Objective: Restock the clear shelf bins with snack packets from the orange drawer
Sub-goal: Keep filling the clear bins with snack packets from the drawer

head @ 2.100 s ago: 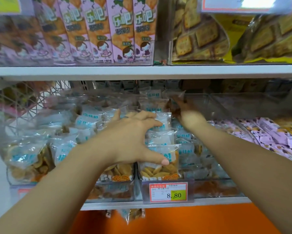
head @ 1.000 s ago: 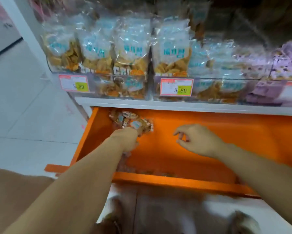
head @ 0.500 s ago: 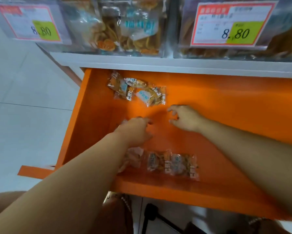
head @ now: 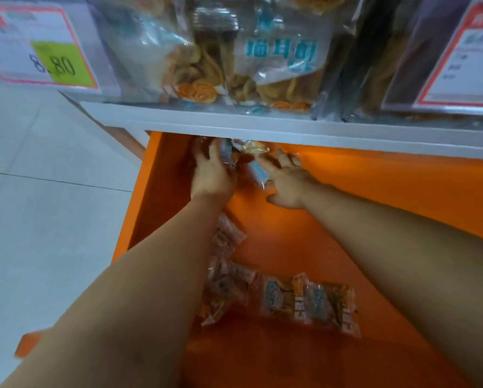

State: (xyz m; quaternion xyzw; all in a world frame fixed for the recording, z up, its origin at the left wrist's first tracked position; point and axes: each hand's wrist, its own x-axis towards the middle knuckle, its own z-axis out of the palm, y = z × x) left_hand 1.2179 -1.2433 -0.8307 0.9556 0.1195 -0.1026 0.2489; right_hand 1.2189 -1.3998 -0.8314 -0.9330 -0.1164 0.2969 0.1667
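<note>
The orange drawer [head: 374,208] is pulled out under the shelf. Small clear snack packets [head: 253,148] lie at its back, partly under the shelf edge. My left hand [head: 212,175] reaches over them with fingers stretched out and lying on the packets. My right hand [head: 286,183] is beside it, fingers spread flat, touching a white-and-blue packet [head: 258,173]. More packets [head: 307,302] lie near the drawer's front, some hidden under my left forearm. Above, a clear shelf bin [head: 262,51] holds larger snack bags.
The grey shelf edge [head: 262,127] overhangs the back of the drawer just above my fingers. Price tags hang on the bin fronts at left [head: 39,51] and right [head: 458,65]. Pale floor tiles [head: 53,219] lie to the left of the drawer.
Both hands left the shelf bin, dropped into the drawer and moved from its middle to the packets at the back. My view has moved closer to the drawer.
</note>
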